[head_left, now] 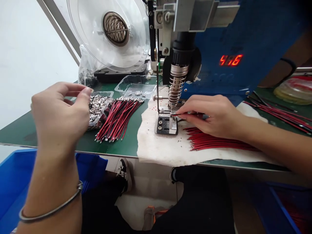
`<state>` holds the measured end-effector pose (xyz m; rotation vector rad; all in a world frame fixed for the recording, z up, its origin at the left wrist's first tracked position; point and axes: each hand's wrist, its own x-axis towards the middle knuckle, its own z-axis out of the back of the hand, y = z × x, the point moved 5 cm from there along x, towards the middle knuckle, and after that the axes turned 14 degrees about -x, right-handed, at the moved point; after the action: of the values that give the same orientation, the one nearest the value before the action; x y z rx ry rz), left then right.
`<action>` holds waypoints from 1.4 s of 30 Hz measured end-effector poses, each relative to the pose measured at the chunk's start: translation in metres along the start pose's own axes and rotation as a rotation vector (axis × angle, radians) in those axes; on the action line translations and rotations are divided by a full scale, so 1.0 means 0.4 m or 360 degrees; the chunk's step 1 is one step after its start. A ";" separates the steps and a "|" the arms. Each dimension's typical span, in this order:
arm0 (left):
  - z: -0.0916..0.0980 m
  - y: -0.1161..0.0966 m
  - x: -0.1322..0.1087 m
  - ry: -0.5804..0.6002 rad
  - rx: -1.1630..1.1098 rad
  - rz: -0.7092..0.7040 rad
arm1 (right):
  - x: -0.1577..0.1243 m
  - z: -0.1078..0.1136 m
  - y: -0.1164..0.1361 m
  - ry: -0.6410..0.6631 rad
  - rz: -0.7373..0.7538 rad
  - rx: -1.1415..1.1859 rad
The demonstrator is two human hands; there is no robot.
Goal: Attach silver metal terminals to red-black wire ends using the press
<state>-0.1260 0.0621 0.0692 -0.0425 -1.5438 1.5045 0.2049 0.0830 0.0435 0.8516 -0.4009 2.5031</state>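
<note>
My right hand (pixel 207 112) pinches a red-and-black wire (pixel 174 114), its end reaching the small metal block (pixel 173 125) below the spring-wrapped press head (pixel 178 83). Beneath that hand lies a bundle of red and black wires (pixel 207 141) on the white cloth. My left hand (pixel 62 110) is raised in front of a clear tray of small metal connectors (pixel 99 103), thumb and fingertips pressed together. Whatever sits between them is too small to make out. To its right rests a pile of red and black wires (pixel 119 118) with metal ends.
A blue machine body (pixel 219 78) with a lit red display (pixel 231 60) stands behind. Back left is a large clear reel (pixel 90 19), with an open plastic tray (pixel 136 85) in front. More wires (pixel 280 112) lie at right. A blue bin (pixel 14 175) is below the table's left edge.
</note>
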 end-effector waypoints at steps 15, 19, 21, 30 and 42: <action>-0.233 -0.096 -0.249 0.0714 -0.1618 0.0809 | -0.002 0.008 0.024 -0.0036 0.0074 -0.0185; -0.236 -0.083 -0.262 0.0609 -0.1710 0.0883 | 0.000 0.008 0.023 -0.0022 0.0053 -0.0186; -0.230 -0.073 -0.269 0.0612 -0.1691 0.0896 | 0.000 0.008 0.023 -0.0010 0.0052 -0.0183; -0.213 -0.059 -0.279 0.0510 -0.1616 0.0880 | 0.001 0.007 0.029 0.0047 -0.0049 -0.0214; -0.215 -0.057 -0.282 0.0720 -0.1461 0.0939 | 0.002 0.010 0.034 0.0072 -0.0179 -0.0184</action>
<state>0.0023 0.0537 0.0049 -1.3626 -1.7737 0.9472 0.1995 0.0698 0.0455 0.7503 -0.4643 2.3666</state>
